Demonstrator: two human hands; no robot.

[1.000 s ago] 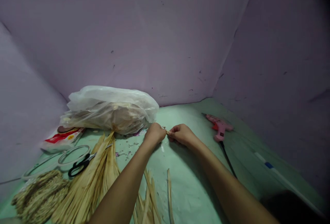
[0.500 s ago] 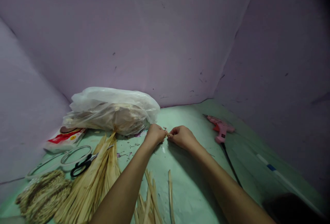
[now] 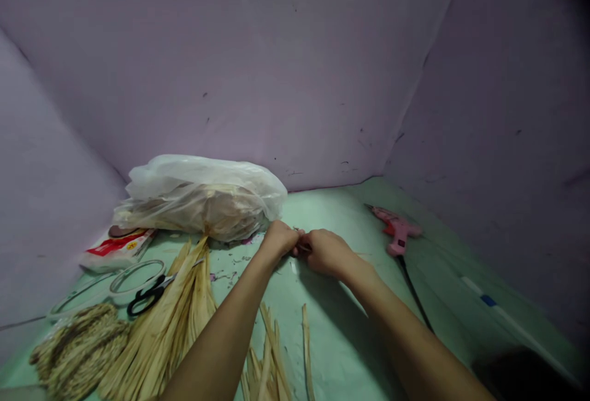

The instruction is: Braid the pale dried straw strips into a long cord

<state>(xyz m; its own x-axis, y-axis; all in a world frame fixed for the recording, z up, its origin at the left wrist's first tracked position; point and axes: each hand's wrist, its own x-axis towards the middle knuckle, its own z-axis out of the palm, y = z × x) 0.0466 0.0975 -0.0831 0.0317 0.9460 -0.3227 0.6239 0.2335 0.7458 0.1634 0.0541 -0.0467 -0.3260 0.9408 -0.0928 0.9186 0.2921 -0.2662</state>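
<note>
On my feed, left hand (image 3: pixel 280 240) and right hand (image 3: pixel 322 250) touch just below frame centre, backs up, forearms angled inward. I've got fingers pinched on a small pale strip (image 3: pixel 305 247), mostly hidden. Cloudy plastic bag (image 3: pixel 203 195), left of centre, holds tan dried material. Red-and-white packet (image 3: pixel 115 248), left edge: can't tell contents. Glue gun (image 3: pixel 397 229) lies right.

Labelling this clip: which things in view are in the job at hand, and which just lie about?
In hand, or likely material for it:
small piece between left hand and right hand, mostly hidden
loose pale strips
pale fibre bundle

Lying about, as far as I can tell:
glue gun
scissors
braided coil
filled plastic bag
red-and-white packet
white looped cord
</note>
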